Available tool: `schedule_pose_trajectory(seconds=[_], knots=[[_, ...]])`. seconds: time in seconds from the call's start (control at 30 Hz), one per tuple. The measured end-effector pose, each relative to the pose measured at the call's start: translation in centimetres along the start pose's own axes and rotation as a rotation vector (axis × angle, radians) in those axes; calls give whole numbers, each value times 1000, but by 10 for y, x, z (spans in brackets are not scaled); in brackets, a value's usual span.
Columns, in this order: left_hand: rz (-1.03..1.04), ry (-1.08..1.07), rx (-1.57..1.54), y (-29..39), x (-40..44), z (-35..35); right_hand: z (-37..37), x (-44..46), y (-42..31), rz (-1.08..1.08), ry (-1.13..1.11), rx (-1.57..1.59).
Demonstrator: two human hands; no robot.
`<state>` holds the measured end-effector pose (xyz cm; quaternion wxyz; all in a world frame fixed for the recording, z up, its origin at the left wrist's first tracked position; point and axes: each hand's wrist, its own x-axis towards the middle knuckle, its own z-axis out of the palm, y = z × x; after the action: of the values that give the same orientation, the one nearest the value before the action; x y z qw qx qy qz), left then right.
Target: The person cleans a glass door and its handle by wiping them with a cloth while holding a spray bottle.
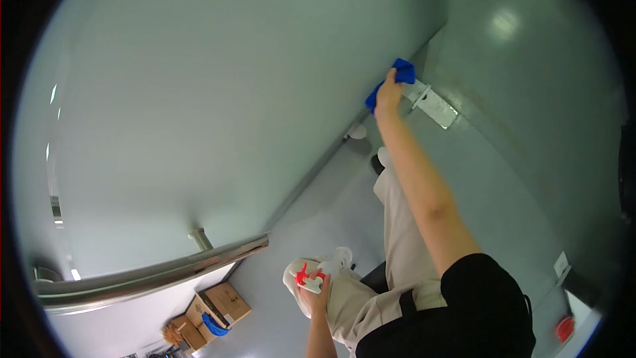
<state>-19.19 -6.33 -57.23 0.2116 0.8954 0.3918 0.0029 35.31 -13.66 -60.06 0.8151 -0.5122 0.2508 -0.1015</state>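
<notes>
My right hand [389,95] grips a blue cloth [404,71] against the lower edge of a large greenish glass panel [199,93]. The arm is stretched far out, and cloth shows on both sides of the fingers. Just beside the cloth is a pale rectangular metal fitting [437,107] at the foot of the glass. My left hand [318,295] is down by my knee, closed around a spray bottle [336,262] with a red and white trigger head [310,278]. Its clear body lies partly against my beige trousers [411,238].
A long metal handle bar [159,266] runs along the panel's near side. Cardboard boxes [225,301] with a blue item [213,325] stand on the grey floor [331,205]. A small rounded door stop [356,132] sits near the panel's edge. At right is a red object [564,329].
</notes>
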Motion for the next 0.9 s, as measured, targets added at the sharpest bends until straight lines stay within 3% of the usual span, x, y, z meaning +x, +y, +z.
schedule_pose_trajectory(seconds=[0.1, 0.2, 0.23, 0.43, 0.5, 0.77, 0.9], knots=[[25, 21, 19, 0, 0, 1, 2, -96, -28, -13, -152, -3], [59, 26, -61, 4, 0, -3, -8, -177, -65, -404, -437, -47], [11, -11, -83, 3, 0, -3, -8, -173, -63, -413, -429, -24], [-103, -49, -88, 7, 0, -3, 13, -77, -58, -499, -197, 67], [-113, -67, -88, 10, -1, -5, 15, -22, -64, -220, -136, 31], [-166, -133, -148, 0, 4, -3, 16, 167, -141, -25, -27, 155], [-181, -87, -170, 25, -1, -12, 37, 115, -205, -292, -94, -14]])
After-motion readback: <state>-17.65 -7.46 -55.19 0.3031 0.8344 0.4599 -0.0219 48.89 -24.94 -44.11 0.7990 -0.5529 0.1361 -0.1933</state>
